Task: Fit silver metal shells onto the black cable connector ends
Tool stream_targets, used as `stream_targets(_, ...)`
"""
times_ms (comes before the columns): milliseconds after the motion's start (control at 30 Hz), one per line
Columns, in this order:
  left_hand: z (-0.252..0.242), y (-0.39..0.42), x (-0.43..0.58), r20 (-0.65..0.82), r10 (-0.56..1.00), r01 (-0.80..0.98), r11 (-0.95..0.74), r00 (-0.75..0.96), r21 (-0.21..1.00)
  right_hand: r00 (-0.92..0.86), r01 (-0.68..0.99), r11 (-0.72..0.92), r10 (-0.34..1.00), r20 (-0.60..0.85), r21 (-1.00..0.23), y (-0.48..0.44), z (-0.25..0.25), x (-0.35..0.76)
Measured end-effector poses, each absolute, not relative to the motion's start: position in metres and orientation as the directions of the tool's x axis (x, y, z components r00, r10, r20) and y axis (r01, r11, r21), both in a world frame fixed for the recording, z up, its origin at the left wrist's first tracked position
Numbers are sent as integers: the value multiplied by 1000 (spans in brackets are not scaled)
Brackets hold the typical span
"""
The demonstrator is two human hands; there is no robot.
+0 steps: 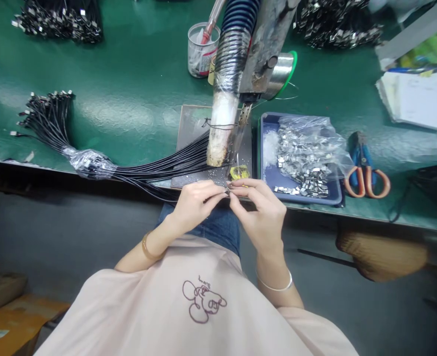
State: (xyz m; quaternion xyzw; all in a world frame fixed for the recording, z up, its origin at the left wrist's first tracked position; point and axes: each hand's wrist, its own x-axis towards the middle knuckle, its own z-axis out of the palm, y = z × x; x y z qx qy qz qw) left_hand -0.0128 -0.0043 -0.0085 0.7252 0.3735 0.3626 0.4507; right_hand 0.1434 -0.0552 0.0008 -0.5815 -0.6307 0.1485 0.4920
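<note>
In front of the table edge my two hands meet fingertip to fingertip. My left hand (198, 200) is closed in a pinch at the end of a black cable, most of which its fingers hide. My right hand (261, 210) pinches a tiny connector (227, 191) at that end; its details are too small to make out. Black cables (147, 172) run from a plastic-wrapped bundle (92, 163) on the left to a grey work plate (192, 126). Just beyond my fingertips lies a yellow pad (239, 172).
A white-ended hose (220, 133) and a metal stand (265, 44) with a solder spool (279, 74) rise over the plate. Right of it sit a blue tray (265, 190) of metal connector shells, and orange-handled pliers (366, 180). Behind stands a clear cup (199, 54).
</note>
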Motion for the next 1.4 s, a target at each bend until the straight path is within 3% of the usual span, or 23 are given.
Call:
stream_targets(100,-4,-9,-12,182,870,211,-305,457,929,201,521,257,890,410,-814,-57,0,142)
stream_targets(233,1,-12,-13,8,872,39,-31,490,999,236,258,208,933,270,-944,-56,-6,139)
stream_targets(367,1,-5,-16,-120,842,-137,223,526,965,362,288,236,870,334,-928,-57,-7,134)
stream_targets(467,2,-1,-17,-185,834,-132,292,520,947,393,324,288,826,405,-901,-61,-5,132)
stream_targets(600,4,-3,-14,-237,826,-90,326,511,941,345,333,273,856,386,-903,-63,-2,132)
stream_targets(800,6,-3,-12,-234,790,-70,329,566,942,274,154,214,929,249,-965,-54,0,142)
stream_targets(900,4,-2,-12,-248,782,-46,332,572,942,207,177,174,956,210,-969,-52,1,145)
stream_targets(1067,-1,-2,-11,-250,808,-87,347,534,934,376,354,239,849,372,-904,-59,1,138)
stream_targets(1400,4,3,-4,-142,885,-157,232,443,960,349,503,293,792,501,-813,-61,-9,137)
